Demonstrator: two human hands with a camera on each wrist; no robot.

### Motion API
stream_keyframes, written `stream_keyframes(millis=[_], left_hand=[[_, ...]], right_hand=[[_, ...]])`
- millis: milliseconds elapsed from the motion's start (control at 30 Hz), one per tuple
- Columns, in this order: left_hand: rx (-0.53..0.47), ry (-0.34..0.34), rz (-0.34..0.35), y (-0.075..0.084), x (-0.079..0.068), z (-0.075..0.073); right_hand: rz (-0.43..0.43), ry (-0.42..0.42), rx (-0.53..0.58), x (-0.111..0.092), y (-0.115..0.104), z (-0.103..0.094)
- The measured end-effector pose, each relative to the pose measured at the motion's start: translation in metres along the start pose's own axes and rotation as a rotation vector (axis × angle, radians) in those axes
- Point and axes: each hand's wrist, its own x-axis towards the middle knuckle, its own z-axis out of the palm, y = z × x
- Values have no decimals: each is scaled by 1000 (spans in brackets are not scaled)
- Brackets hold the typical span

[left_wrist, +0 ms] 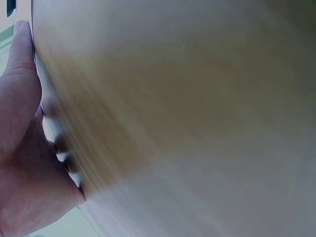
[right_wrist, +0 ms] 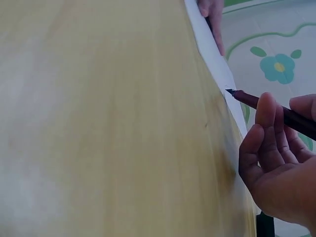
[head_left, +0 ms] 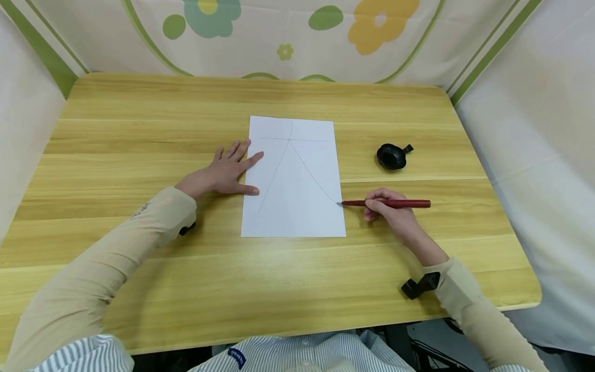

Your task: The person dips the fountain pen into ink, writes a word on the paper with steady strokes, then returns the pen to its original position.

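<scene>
A white sheet of paper point(head_left: 302, 217) lies on the table, bearing thin drawn lines: one across near the top, a short upright one crossing it, and two slanting apart below. Fingers spread, my left hand point(head_left: 228, 170) rests on the sheet's left edge, with thumb and forefinger over the paper. My right hand point(head_left: 390, 209) pinches a dark red pen point(head_left: 409, 203) between thumb and fingers. The pen's dark tip is at the sheet's right edge, where the right slanting line ends. In the right wrist view the pen point(right_wrist: 247, 98) tilts down to the paper point(right_wrist: 212, 59).
A small glossy black round object point(head_left: 391, 156) with a short tab sits on the wooden table point(head_left: 288, 289), beyond my right hand. A flower-patterned cloth point(head_left: 260, 51) hangs along the far edge. Black wrist cameras point(head_left: 420, 285) are strapped at the cuffs.
</scene>
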Motion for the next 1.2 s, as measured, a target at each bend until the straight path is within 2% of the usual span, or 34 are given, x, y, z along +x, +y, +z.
stream_keyframes(millis=[167,233,367,500,633,800,1200], left_hand=[[-3,-1,3,0,0,0],[-7,1,7,0,0,0],[-7,2,13,0,1,-1],[-8,0,14,1,1,-1],[-7,-3,14,0,0,0],[-15,0,21,0,1,0],[-11,-2,12,-3,3,1]], right_hand=[[-35,0,208,3,-5,-8],[-60,3,251,4,-10,-12],[-69,26,285,4,-21,-16],[-34,33,282,3,-27,-21],[-9,40,284,1,-29,-28],[-18,68,295,-4,-29,-39],[-18,147,398,-18,-28,-75]])
